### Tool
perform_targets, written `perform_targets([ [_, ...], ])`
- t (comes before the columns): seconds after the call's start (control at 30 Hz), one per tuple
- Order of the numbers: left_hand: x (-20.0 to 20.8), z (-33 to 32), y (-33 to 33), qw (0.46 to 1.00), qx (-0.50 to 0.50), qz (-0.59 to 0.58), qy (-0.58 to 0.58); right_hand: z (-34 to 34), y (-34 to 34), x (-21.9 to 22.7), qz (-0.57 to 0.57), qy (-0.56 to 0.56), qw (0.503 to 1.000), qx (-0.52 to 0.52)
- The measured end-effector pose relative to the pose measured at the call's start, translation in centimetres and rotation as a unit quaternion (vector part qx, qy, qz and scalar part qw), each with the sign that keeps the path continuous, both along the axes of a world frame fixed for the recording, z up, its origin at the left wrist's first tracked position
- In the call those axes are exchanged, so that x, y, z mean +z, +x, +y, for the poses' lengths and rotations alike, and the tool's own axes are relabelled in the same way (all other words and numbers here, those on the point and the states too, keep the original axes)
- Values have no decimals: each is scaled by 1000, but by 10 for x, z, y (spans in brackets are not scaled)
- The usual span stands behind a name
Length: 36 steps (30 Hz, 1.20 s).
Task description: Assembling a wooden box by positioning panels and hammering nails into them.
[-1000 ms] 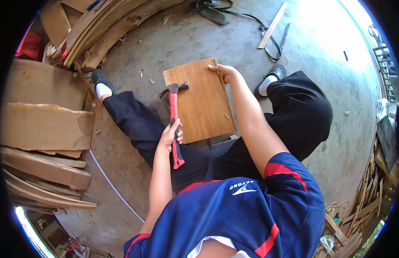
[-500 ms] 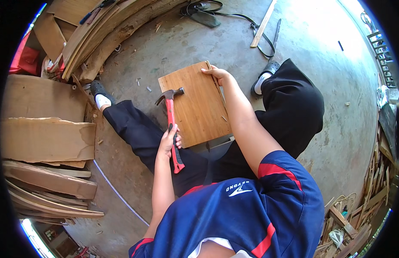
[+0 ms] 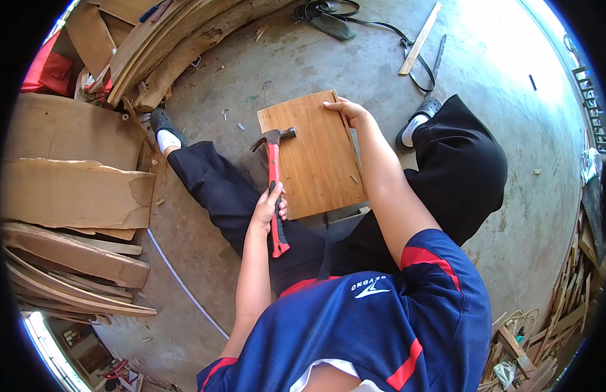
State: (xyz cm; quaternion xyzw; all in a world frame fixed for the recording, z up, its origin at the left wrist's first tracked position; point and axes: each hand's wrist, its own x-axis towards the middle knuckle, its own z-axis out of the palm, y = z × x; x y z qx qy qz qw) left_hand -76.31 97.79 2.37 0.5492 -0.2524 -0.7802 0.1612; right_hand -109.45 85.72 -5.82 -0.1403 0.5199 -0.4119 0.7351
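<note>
My left hand [image 3: 270, 208] is wrapped round the black-and-red handle of a claw hammer [image 3: 274, 163]. Its dark metal head lies over the left part of a flat, square brown wooden board [image 3: 316, 157]; whether the two touch I cannot tell. At the board's far right corner, my right hand [image 3: 347, 110] grips the edge with the thumb on top and the other fingers mostly hidden. A narrow wooden strip runs along that right edge. On the board's face, near the right side, a small thin nail-like piece [image 3: 354, 177] shows. The board is between my spread legs.
Stacked wooden planks [image 3: 77, 196] line the left side, and a long curved timber [image 3: 185, 65] lies beyond. Ahead on the concrete floor are a black strap [image 3: 381, 27], a light wood strip [image 3: 420, 39] and a dark blade-like piece [image 3: 439, 55]. Scrap wood [image 3: 525, 346] is heaped at lower right.
The whole view has shifted slightly, so everything appears farther right. My hands, the hammer and the board keep nearly the same places relative to one another.
</note>
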Motion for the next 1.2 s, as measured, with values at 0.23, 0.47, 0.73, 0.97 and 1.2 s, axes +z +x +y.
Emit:
perform_targets([
  [0.23,-1,0,1,1000,5,17,6,4,8,-8,32,11,996,-85],
  [0.47,-3,0,2,1000,10,22,6,6,13,-1,88,39,986,-134],
  [0.73,-5,-6,3,995,27,82,-44,10,43,7,664,-213,698,-161],
  [0.97,-7,-17,5,981,54,179,50,4,39,-4,589,-259,749,-160],
  [1.2,-3,-13,-4,990,54,127,30,3,31,-16,539,-276,781,-155],
])
